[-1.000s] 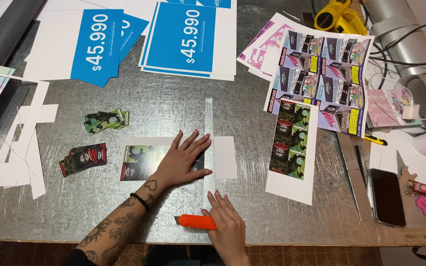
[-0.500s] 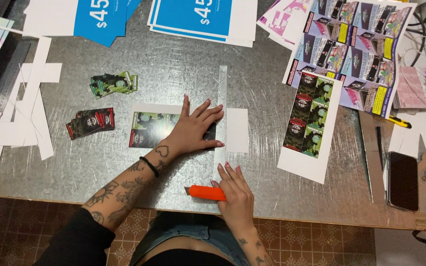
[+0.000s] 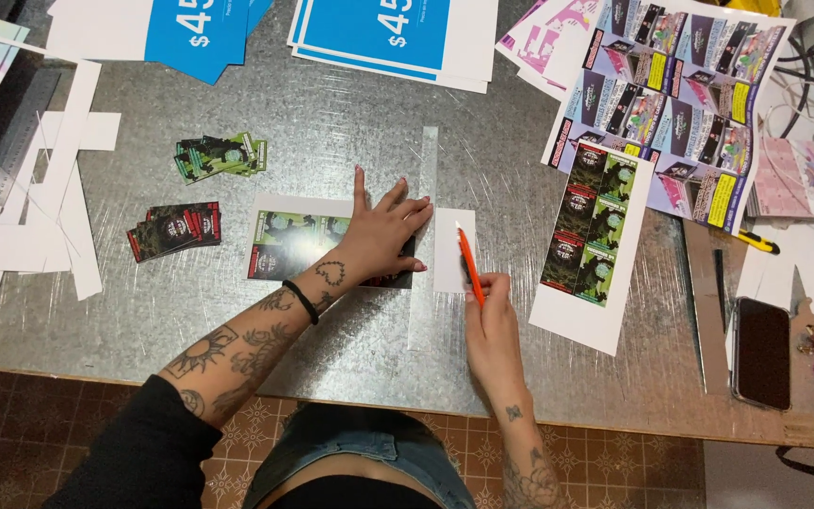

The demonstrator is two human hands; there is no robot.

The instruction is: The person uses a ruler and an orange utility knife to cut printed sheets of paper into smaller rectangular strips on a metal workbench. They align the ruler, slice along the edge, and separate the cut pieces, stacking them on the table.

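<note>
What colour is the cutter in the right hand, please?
Orange; the cutter shows best in the head view.

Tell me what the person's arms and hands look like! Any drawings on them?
Yes, lots. The left hand has a heart tattoo on its back and a thin black band at the wrist. The left forearm carries dark line tattoos, with a black sleeve pushed up near the elbow. The right hand is bare, with small tattoos farther down that forearm. Fingernails look pink.

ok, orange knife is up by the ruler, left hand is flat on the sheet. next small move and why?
Probably set the tip of the orange knife against the right edge of the clear ruler near its far end. The right hand holds the knife beside the ruler, and the left hand already pins the ruler and the printed sheet flat.
</note>
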